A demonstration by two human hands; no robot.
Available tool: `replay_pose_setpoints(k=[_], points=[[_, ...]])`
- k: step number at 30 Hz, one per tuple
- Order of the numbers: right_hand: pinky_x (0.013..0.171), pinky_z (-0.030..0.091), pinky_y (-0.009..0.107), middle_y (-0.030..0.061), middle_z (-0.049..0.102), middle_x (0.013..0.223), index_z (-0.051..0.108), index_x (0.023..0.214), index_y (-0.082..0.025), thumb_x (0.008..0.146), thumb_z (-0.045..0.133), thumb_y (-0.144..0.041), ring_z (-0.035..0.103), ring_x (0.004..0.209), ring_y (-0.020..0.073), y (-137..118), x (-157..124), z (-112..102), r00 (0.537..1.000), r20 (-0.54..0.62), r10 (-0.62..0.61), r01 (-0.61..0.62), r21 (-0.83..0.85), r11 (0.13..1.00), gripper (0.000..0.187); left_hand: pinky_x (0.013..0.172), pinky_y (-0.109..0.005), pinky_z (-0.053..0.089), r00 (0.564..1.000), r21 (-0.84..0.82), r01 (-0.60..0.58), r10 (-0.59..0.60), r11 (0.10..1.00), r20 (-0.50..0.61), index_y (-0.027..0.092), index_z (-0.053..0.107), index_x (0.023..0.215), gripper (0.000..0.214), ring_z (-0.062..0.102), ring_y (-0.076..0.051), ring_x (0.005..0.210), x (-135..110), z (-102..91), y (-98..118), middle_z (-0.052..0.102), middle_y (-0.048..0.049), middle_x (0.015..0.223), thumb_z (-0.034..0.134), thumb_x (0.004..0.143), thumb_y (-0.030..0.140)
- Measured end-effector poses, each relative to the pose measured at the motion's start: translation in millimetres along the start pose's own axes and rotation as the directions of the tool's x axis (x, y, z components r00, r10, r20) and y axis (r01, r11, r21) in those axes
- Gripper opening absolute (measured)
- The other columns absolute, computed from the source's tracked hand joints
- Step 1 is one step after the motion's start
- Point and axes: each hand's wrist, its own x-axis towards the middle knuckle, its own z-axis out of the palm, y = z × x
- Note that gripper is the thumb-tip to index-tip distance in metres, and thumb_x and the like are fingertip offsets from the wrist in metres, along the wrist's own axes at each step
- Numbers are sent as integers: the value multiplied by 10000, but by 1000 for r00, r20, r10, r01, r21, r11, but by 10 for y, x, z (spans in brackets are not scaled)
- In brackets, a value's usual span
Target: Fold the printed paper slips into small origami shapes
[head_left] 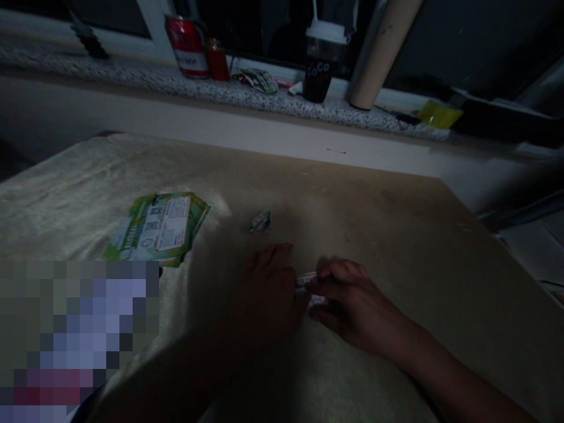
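Observation:
A small piece of printed paper with blue and orange print is between my two hands, low over the table. My left hand grips its left side with thumb and forefinger, the other fingers stretching forward in shadow. On the right side, the curled fingers and thumb of my right hand pinch the same paper. Most of the paper is hidden by the fingers, so its full shape cannot be made out. Just beyond my left hand lies a small crumpled or folded piece of printed paper.
A stack of green printed sheets lies at the left of the covered table. Behind, the speckled windowsill bears a red can, a lidded drink cup and a cardboard tube. A pixelated patch covers the lower left.

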Motion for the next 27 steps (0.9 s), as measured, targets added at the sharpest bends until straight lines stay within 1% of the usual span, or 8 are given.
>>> replay_pose_setpoints(k=[3, 7, 14, 19, 23, 27], points=[[1036, 427, 474, 62, 660, 1165, 745, 1226, -321, 846, 811, -212, 588, 1155, 294, -8, -3, 3, 1000, -4, 4, -4, -9, 1000, 401, 1104, -624, 396, 1000, -14, 3, -3, 1000, 13, 189, 785, 904, 223, 504, -400, 1394, -12, 10, -33, 559, -199, 1515, 672, 924, 381], [1025, 432, 468, 62, 659, 1178, 744, 1228, -312, 845, 814, -218, 593, 1147, 291, -14, -5, 8, 1000, -12, -7, 7, -11, 1000, 401, 1113, -616, 397, 999, -47, 27, -26, 999, 33, 193, 784, 873, 192, 502, -396, 1407, -5, -3, -51, 558, -195, 1521, 704, 898, 366], [1021, 434, 467, 65, 663, 1187, 758, 1203, -282, 854, 808, -244, 594, 1142, 289, 0, -18, 10, 1000, -11, -11, 11, -17, 1000, 355, 1127, -631, 382, 991, -57, 109, -105, 992, 78, 177, 778, 806, 155, 482, -418, 1423, 13, -113, -116, 536, -206, 1544, 733, 887, 303], [1036, 426, 463, 70, 658, 1211, 757, 1212, -280, 850, 804, -223, 594, 1169, 287, 6, -21, 19, 1000, -19, -4, 4, -10, 1000, 369, 1129, -598, 396, 992, -82, 75, -66, 994, 106, 196, 775, 906, 44, 515, -375, 1405, -5, -141, -177, 565, -169, 1523, 748, 889, 227], [1032, 428, 458, 72, 663, 1203, 756, 1223, -280, 851, 801, -218, 597, 1159, 284, -5, -17, 10, 1000, -19, -1, 1, -1, 1000, 379, 1130, -584, 398, 994, -113, 70, -60, 991, 97, 228, 785, 926, 102, 521, -347, 1404, -32, -149, -238, 588, -139, 1500, 707, 904, 166], [1032, 432, 460, 76, 667, 1195, 756, 1225, -265, 859, 790, -211, 596, 1154, 284, -27, -19, -16, 1000, -5, 1, -1, 6, 1000, 372, 1110, -589, 418, 994, -142, 86, -75, 986, 79, 210, 777, 915, 119, 538, -355, 1382, -52, -170, -236, 615, -154, 1460, 680, 891, 144]])
